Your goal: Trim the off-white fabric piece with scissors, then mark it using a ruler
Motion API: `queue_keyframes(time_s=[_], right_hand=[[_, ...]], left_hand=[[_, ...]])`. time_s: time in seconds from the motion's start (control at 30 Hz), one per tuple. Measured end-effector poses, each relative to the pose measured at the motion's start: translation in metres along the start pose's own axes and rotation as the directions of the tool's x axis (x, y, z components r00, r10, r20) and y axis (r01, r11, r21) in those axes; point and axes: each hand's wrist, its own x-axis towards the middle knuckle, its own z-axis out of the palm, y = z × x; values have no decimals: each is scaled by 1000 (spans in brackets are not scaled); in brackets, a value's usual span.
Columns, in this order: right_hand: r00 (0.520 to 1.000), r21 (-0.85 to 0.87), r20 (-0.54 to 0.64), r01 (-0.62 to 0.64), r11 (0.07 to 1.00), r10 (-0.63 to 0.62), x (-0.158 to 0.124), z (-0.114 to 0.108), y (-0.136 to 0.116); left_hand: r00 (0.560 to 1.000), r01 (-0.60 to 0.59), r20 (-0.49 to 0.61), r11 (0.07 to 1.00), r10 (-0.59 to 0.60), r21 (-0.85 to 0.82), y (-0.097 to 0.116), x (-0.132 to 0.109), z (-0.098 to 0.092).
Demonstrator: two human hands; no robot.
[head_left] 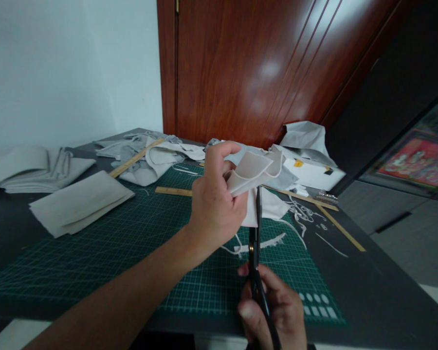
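Fingers of the left hand [215, 214]: bent closed, gripping the folded cream cloth [248, 172], with the index finger arched above it.
Fingers of the right hand [279, 308]: wrapped round the handles of the black scissors [254, 243], thumb on the near side.
Cloth's look: pale, matte and smooth, folded in layers, with thin light edges; its far end bends up in a loose loop.
Cloth against the fingers: it juts out to the right from the left hand's grasp, held above the green cutting mat [190, 287]; a paler flap shows below the hand, meeting the scissor blade.
Blades: pointing away, one standing plainly in view; how far they are parted, I cannot tell.
Under the scissors: a narrow frayed strip [272, 242] on the mat.
Left of the hands: a flat folded piece of fabric [82, 201].
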Motion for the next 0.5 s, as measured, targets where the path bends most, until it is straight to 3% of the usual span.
queue_keyframes(time_s=[0.5], right_hand=[[1000, 4, 0, -23, 1000, 23, 1, 0, -1]], left_hand=[[999, 34, 9, 999, -34, -38, 2, -1, 0]])
